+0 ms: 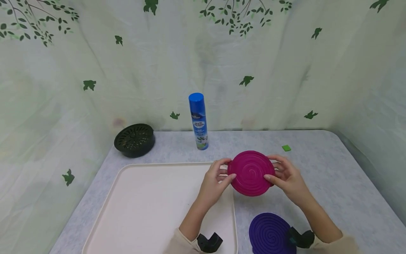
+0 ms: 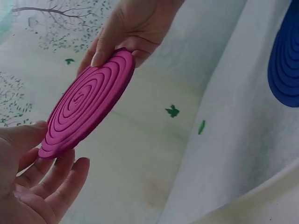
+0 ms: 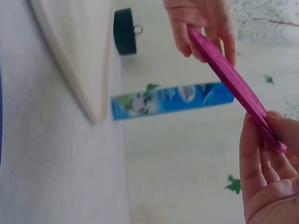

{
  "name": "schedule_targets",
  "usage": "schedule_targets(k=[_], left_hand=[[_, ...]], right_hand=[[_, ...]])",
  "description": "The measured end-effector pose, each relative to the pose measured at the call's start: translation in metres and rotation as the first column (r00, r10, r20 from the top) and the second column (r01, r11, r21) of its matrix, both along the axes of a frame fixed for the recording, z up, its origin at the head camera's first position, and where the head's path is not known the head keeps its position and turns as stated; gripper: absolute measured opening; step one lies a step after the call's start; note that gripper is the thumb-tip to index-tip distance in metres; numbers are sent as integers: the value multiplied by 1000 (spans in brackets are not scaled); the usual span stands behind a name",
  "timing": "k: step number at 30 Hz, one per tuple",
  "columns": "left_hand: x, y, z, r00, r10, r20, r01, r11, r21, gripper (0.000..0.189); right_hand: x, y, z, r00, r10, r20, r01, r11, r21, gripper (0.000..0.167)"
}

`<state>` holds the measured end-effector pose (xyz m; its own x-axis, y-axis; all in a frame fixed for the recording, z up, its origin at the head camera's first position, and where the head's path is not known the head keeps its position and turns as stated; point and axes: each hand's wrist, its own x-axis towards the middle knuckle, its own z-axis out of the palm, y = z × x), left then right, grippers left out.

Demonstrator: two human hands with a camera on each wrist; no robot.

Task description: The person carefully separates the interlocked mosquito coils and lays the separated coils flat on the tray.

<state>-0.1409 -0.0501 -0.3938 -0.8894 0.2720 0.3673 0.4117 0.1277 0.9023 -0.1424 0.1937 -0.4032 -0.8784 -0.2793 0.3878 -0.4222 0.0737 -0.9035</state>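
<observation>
A round pink trivet (image 1: 251, 173) with a spiral groove is held up between both hands above the table. My left hand (image 1: 211, 180) pinches its left edge, thumb on the spiral face and fingers behind. On the opposite edge, my right hand (image 1: 289, 180) pinches it the same way. The left wrist view shows the pink trivet (image 2: 88, 105) tilted, a hand at each end; in the right wrist view the trivet (image 3: 233, 86) appears nearly edge-on. A dark blue spiral trivet (image 1: 269, 233) lies flat on the table below the right hand, partly covered by the black wrist camera.
A large white tray (image 1: 152, 204) covers the table's left and middle. Behind it stand a black round slotted container (image 1: 135, 140) and a blue spray can (image 1: 199, 121). A small green square (image 1: 286, 148) lies at the back right. Leaf-printed curtains (image 1: 203, 63) surround the table.
</observation>
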Motion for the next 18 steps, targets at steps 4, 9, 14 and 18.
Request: schedule_targets(k=[4,9,14,18], left_hand=[[11,-11,18,992,-11,125,-2,995,101,36],[11,-23,12,974,-59,219,24,987,161,28],[11,-32,5,962,-122,245,74,977,199,28],[10,-35,-1,963,-159,217,110,968,224,27]], right_hand=[[8,-13,2,999,19,-42,-20,1000,-19,55],[12,-26,-3,999,15,-39,-18,998,-54,49],[13,-36,-10,998,-60,-9,59,996,-73,41],[14,-41,-14,993,-113,21,114,990,-83,40]])
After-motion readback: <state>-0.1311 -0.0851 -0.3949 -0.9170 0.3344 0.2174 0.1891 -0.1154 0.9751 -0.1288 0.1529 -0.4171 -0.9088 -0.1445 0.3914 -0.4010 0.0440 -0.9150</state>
